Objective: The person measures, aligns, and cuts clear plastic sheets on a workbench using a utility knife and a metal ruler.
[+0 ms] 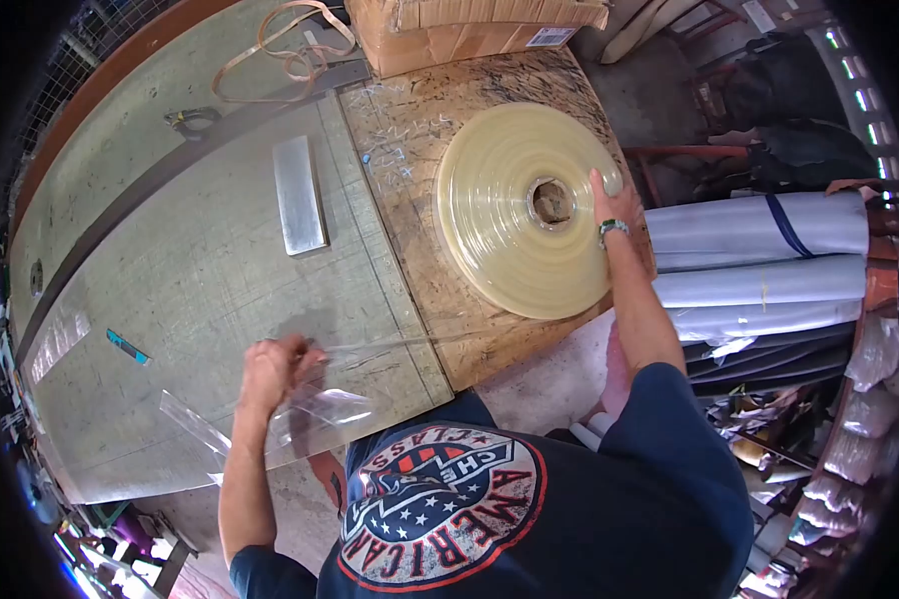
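A large roll of clear, yellowish strip [489,180] lies flat on the wooden board, its round core hole showing. My right hand [616,205] rests on the roll's right edge, thumb and fingers apart, a band round the wrist. From the roll's lower side a thin clear strip [400,343] runs left across the table to my left hand [278,374]. The fingers of that hand are closed round the strip and slightly blurred. Loose clear strip [335,403] hangs and curls just below and beside my left hand.
A metal block [299,195] lies on the grey-green table [200,270]. A teal cutter [128,346] is at the left. A cardboard box [449,35], a looped cord [292,50] and dark pliers [195,120] are farther back. Wrapped rolls [759,240] stand at the right.
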Available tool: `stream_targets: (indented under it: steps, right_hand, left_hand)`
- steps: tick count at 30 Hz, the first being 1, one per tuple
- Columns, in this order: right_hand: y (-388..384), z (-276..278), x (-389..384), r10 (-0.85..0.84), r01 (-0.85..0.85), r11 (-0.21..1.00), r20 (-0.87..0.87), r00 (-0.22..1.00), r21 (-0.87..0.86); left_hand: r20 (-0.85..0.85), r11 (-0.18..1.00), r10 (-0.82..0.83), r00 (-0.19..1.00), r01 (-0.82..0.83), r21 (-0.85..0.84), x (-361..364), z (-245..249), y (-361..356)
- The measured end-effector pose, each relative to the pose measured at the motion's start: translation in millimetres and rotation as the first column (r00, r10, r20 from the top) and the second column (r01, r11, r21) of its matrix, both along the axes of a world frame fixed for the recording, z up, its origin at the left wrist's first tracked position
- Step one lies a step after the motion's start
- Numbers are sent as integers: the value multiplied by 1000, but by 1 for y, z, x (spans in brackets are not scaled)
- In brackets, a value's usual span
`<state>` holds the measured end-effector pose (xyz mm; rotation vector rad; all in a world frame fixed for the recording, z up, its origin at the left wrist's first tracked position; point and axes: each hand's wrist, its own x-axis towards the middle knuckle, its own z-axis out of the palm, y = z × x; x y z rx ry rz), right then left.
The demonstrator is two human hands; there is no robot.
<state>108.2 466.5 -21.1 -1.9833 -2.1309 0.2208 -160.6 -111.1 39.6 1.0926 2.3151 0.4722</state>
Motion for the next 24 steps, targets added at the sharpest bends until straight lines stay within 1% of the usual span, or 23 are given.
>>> stream_targets:
  steps: [2, 4, 5, 6, 7, 8, 9, 10, 11, 13, 14, 16, 17, 19, 20, 23, 24]
  right_hand:
    - [-7, -10, 19, -121, 121, 992, 3, 993, 18]
    - [-16, 1, 37, -159, 160, 979, 16, 987, -129]
    - [-19, 5, 40, -173, 174, 963, 22, 985, -207]
    - [-29, 17, 29, -162, 187, 975, 194, 968, -122]
    - [-24, 27, 18, 36, -40, 999, 126, 991, 31]
    - [-11, 32, 0, 245, -255, 947, 79, 966, 194]
    - [3, 36, -18, 443, -436, 827, 65, 894, 355]
    - [20, 43, -43, 590, -567, 748, 46, 806, 347]
    - [43, 41, -75, 723, -684, 643, 21, 691, 344]
    - [84, 8, -125, 851, -808, 504, -16, 525, 304]
    - [85, -3, -142, 864, -842, 502, -78, 497, 199]
    - [73, 0, -174, 861, -882, 472, -213, 462, -3]
    - [68, 4, -179, 884, -897, 442, -167, 436, -3]
    - [61, 12, -171, 921, -923, 385, -60, 386, -24]
    - [59, 11, -170, 911, -913, 409, -74, 407, 14]
    - [59, 16, -168, 856, -863, 501, -109, 506, -73]
    - [63, 15, -167, 850, -858, 502, -124, 512, -109]
  left_hand:
    - [-28, 1000, -2, 1000, 2, -6, -22, -3, -17]
    - [-60, 999, -14, 998, 11, -51, -38, 1, -38]
    - [-23, 998, 1, 1000, -2, -71, -40, 4, -44]
    - [15, 995, 18, 1000, -16, -94, -39, 8, -48]
    - [51, 992, 40, 998, -34, -119, -36, 11, -51]
    - [36, 992, 56, 998, -52, -113, -33, 15, -52]
    - [24, 991, 69, 997, -66, -112, -27, 18, -52]
    - [20, 991, 77, 997, -75, -111, -20, 20, -49]
    - [19, 984, 113, 993, -109, -139, -14, 23, -45]
    - [-1, 960, 200, 980, -196, -201, -4, 29, -41]
    - [-29, 967, 222, 975, -224, -121, 1, 26, -45]
    - [-61, 941, 265, 962, -272, -200, 10, 37, -41]
    - [-75, 927, 282, 956, -292, -236, 13, 41, -40]
    - [-84, 928, 298, 951, -310, -208, 20, 39, -48]
    - [-81, 929, 310, 947, -320, -187, 26, 35, -52]
    - [-56, 887, 392, 918, -393, -244, 27, 33, -58]
    - [-50, 883, 413, 909, -413, -223, 28, 34, -58]
